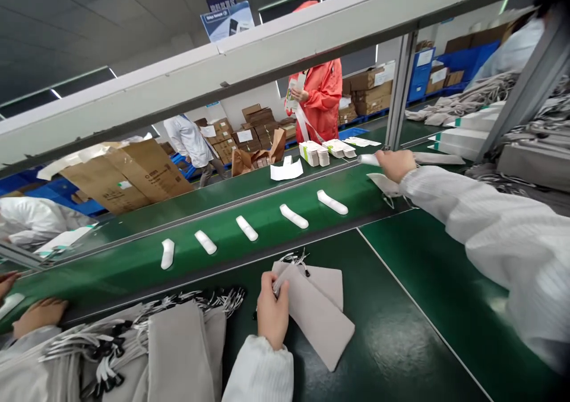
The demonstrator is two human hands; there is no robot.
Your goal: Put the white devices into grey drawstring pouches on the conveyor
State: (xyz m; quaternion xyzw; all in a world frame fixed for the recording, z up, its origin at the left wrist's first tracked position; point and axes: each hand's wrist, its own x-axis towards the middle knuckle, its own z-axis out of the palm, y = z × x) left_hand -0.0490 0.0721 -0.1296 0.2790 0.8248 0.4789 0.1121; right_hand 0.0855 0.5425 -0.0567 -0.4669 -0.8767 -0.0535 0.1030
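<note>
My left hand [272,310] is closed on the open end of a grey cloth pouch [318,319] that lies on the green table, over a second pouch [328,283]. My right hand [394,163] reaches far out over the conveyor belt [267,212] and grips a white oblong device [369,160] at the belt's right end. Several more white oblong devices [294,216] lie in a row along the belt.
A heap of grey pouches with white drawstrings [146,342] lies at the lower left. Another person's hands [38,316] rest at the left edge. Across the belt stands a person in red [318,99] beside cardboard boxes [129,173]. White boxes [327,151] sit beyond the belt.
</note>
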